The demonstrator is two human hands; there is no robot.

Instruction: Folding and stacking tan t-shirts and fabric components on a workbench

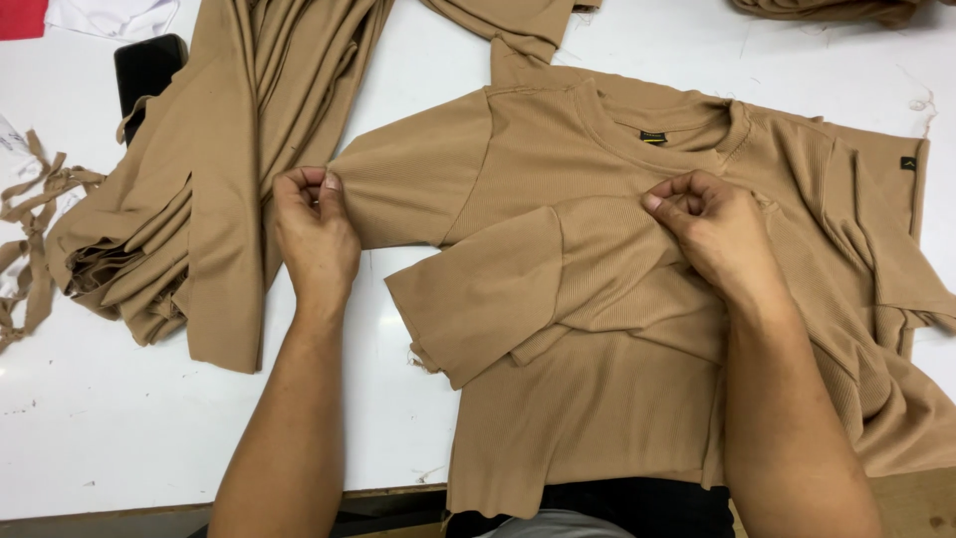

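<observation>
While the tan ribbed T-shirt (617,329) lies spread face-up on the white table (119,428), other things crowd around it. To the left, just beside the shirt's sleeve, sits a stack of folded tan garments (189,209), its layered edges fanned toward the table's near-left part; it runs up past the top edge of the view. A dark rectangular phone (147,68) lies flat beyond the stack, partly tucked under its upper corner. Loose tan fabric strips (35,229) trail along the far left edge. A red cloth (22,16) and a white cloth (115,14) show in the top left corner, and another tan pile (827,8) peeks in at the top right. Nothing lies on the shirt apart from the hands and its own folded sleeve.

A small dark rectangular label (653,136) with a yellow line sits inside the back of the neckline, and a tiny black square tag (907,163) is stitched at the hem of the far right sleeve.

The left hand (317,239) pinches the edge of the shirt's left-side sleeve, fingers closed on the fabric. The right hand (712,229) is curled, fingertips gathered and gripping cloth just below the collar, near the chest.
</observation>
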